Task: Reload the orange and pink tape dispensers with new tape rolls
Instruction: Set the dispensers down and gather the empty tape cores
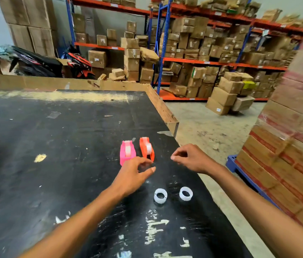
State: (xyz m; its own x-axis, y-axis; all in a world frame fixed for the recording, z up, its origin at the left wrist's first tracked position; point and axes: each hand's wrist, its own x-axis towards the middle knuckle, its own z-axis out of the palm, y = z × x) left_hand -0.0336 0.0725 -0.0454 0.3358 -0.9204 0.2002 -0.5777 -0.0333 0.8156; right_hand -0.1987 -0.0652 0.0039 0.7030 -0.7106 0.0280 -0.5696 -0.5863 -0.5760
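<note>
A pink tape dispenser [127, 151] and an orange tape dispenser [147, 148] stand side by side on the black table [53, 146], each with a clear roll inside. Two loose clear tape rolls [160, 195] [186, 193] lie nearer to me, close to the table's right edge. My left hand [135, 174] hovers just in front of the two dispensers, fingers apart and curled, holding nothing. My right hand [189, 158] floats to the right of the orange dispenser, over the table's edge, thumb and fingers loosely pinched with nothing visible in them.
The table has a raised cardboard rim [163, 107] along its far and right sides. A wrapped pallet of boxes [292, 146] stands close on the right. Shelving full of cartons [202, 49] lines the back, with a motorbike [35, 62] at the left.
</note>
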